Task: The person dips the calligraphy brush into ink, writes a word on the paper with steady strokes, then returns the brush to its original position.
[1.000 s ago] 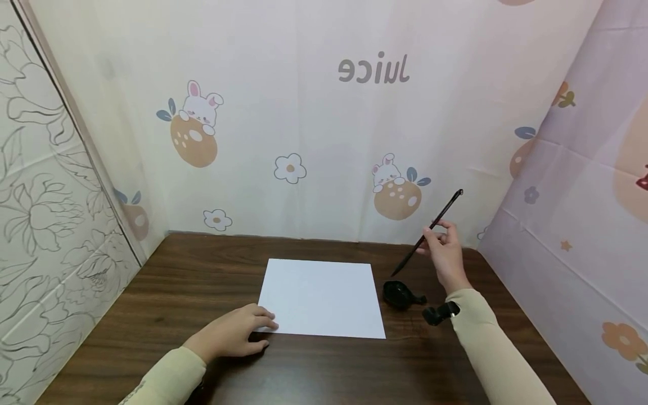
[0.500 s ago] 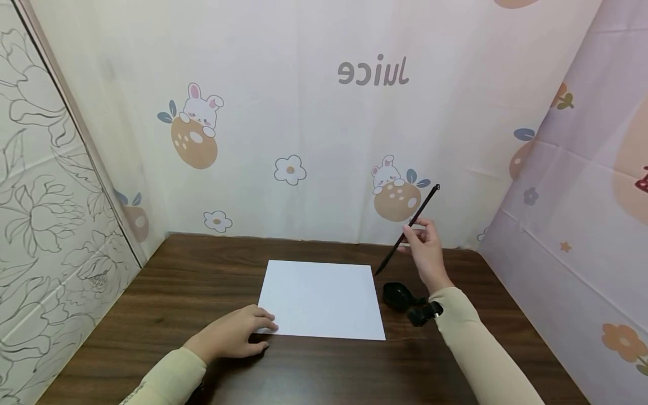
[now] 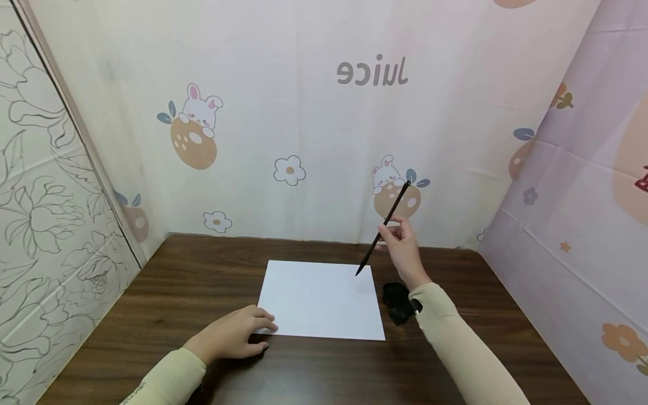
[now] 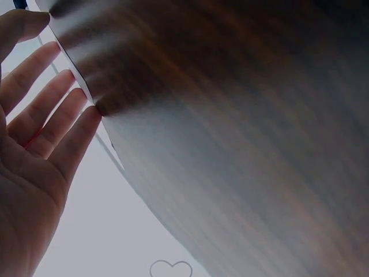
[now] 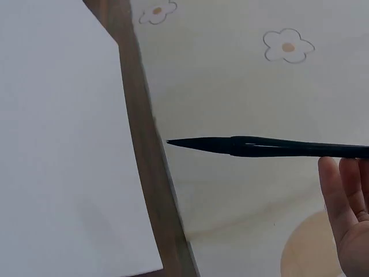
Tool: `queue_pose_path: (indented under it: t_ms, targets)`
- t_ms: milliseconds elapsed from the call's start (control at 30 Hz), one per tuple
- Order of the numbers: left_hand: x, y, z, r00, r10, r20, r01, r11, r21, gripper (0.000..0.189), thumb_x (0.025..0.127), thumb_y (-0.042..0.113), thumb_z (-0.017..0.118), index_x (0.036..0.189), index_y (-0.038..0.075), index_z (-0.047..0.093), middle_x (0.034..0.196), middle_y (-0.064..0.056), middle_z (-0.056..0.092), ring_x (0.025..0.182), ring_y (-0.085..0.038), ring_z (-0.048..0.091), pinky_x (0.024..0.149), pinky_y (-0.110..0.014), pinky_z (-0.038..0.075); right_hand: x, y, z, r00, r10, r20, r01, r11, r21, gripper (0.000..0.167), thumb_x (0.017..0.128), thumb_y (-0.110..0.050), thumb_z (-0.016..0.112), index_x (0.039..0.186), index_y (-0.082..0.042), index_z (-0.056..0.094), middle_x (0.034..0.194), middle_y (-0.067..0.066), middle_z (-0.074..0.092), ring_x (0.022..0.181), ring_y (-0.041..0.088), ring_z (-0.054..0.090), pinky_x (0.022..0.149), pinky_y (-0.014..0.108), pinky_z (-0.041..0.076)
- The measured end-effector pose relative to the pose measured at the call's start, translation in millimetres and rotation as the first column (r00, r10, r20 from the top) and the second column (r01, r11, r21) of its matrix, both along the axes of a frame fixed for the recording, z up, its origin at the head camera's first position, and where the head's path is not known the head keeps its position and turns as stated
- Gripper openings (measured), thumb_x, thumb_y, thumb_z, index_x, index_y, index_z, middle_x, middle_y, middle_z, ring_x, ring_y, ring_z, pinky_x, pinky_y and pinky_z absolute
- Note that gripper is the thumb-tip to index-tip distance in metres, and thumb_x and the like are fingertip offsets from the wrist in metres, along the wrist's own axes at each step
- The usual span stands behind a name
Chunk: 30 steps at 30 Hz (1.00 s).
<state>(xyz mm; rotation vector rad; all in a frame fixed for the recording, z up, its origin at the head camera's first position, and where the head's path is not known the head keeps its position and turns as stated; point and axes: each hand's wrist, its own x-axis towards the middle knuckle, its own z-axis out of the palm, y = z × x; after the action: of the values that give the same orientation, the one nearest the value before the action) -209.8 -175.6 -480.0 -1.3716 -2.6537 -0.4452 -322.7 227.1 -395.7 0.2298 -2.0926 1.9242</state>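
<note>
A dark writing brush (image 3: 383, 228) with a pointed black tip is pinched by my right hand (image 3: 403, 251). It slants, and its tip overlaps the upper right part of a blank white sheet of paper (image 3: 319, 304) in the head view. The right wrist view shows the brush (image 5: 253, 146) from the side, its bristles drawn to a fine point, with fingers beneath the handle. My left hand (image 3: 235, 333) rests with spread, relaxed fingers on the lower left corner of the sheet. A small black dish (image 3: 392, 293) sits right of the paper, partly hidden by my right wrist.
The dark wooden table (image 3: 192, 281) meets a printed curtain (image 3: 304, 112) along its back edge. Another patterned curtain (image 3: 572, 225) stands on the right, and a floral-patterned panel (image 3: 45, 214) on the left. A black wrist camera (image 3: 402, 315) hangs beside the dish.
My right hand has carried the brush leftward, from above the black dish to over the paper's upper right. My left hand and the sheet have stayed in place.
</note>
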Motion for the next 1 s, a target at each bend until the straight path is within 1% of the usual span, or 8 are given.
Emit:
queue_pose_path:
  t_ms: [233,333,467,567,667,767,867,1000]
  targets:
    - [-0.3,-0.9,-1.1,1.0,-0.004,-0.004,0.004,1.0,0.003,0.026,0.088,0.021,0.075,0.113,0.014,0.073,0.119,-0.003,0.064,0.11,-0.018,0.061,0.092,-0.034,0.052,-0.5,-25.7,0.4,0.999,0.036,-0.015,-0.036,0.999,0.005,0.051,0.1,-0.026,0.063,0.14,-0.003,0.041,0.104,0.011,0.056,0.09,0.016,0.062,0.079,0.037,0.059]
    - [0.0,-0.8,-0.3,1.0,-0.001,-0.001,0.001,1.0,0.0,0.026,0.088,0.021,0.075,0.113,0.014,0.073,0.119,-0.003,0.064,0.11,-0.019,0.061,0.092,-0.034,0.052,0.6,-37.1,3.8,0.998,0.058,-0.018,-0.058,0.998,0.009,0.047,0.101,-0.022,0.062,0.139,-0.003,0.042,0.103,0.011,0.056,0.09,0.018,0.062,0.076,0.033,0.059]
    - [0.2,-0.7,0.3,1.0,0.004,0.003,-0.004,1.0,0.0,0.027,0.088,0.021,0.075,0.113,0.013,0.073,0.119,-0.003,0.064,0.111,-0.019,0.061,0.092,-0.034,0.052,-1.2,-51.0,4.0,0.996,0.081,-0.025,-0.081,0.996,0.021,0.043,0.101,-0.019,0.061,0.138,-0.006,0.045,0.103,0.012,0.056,0.091,0.021,0.061,0.081,0.045,0.058]
    - [-0.6,-0.8,0.7,1.0,0.004,-0.001,-0.004,1.0,0.0,0.027,0.088,0.02,0.075,0.113,0.013,0.073,0.119,-0.003,0.065,0.11,-0.019,0.061,0.092,-0.034,0.052,-4.3,-60.8,0.8,0.996,0.085,-0.04,-0.083,0.995,0.048,0.039,0.101,-0.024,0.063,0.135,-0.012,0.049,0.103,0.013,0.057,0.092,0.022,0.062,0.083,0.049,0.057]
    - [-0.9,-0.8,0.9,1.0,0.002,-0.003,-0.002,1.0,0.001,0.027,0.087,0.02,0.075,0.113,0.013,0.073,0.119,-0.004,0.065,0.11,-0.019,0.061,0.092,-0.034,0.052,-4.9,-71.2,0.4,0.995,0.091,-0.049,-0.087,0.993,0.075,0.034,0.101,-0.026,0.063,0.131,-0.017,0.051,0.103,0.013,0.057,0.091,0.025,0.063,0.08,0.044,0.059]
    - [-0.2,-0.8,0.8,1.0,0.0,0.0,0.0,1.0,0.003,0.027,0.088,0.02,0.075,0.113,0.012,0.073,0.119,-0.004,0.065,0.11,-0.02,0.061,0.092,-0.034,0.053,-4.6,-81.5,-0.2,0.992,0.107,-0.061,-0.101,0.99,0.095,0.032,0.101,-0.025,0.063,0.13,-0.019,0.052,0.102,0.013,0.057,0.089,0.028,0.063,0.077,0.039,0.059]
    - [0.9,-0.7,1.1,1.0,0.004,0.007,-0.004,1.0,0.004,0.026,0.088,0.02,0.075,0.113,0.012,0.074,0.119,-0.005,0.065,0.111,-0.02,0.061,0.092,-0.034,0.052,-4.8,-91.1,-1.3,0.99,0.118,-0.071,-0.11,0.987,0.115,0.031,0.101,-0.025,0.062,0.13,-0.018,0.052,0.101,0.013,0.057,0.09,0.03,0.063,0.076,0.036,0.059]
    - [1.4,-0.5,2.5,1.0,0.012,0.014,-0.012,1.0,-0.001,0.026,0.088,0.02,0.075,0.113,0.012,0.074,0.119,-0.004,0.065,0.111,-0.02,0.061,0.093,-0.034,0.052,-4.6,-101.8,-0.9,0.989,0.126,-0.073,-0.116,0.984,0.133,0.031,0.101,-0.025,0.062,0.13,-0.019,0.052,0.101,0.012,0.057,0.092,0.031,0.063,0.077,0.036,0.059]
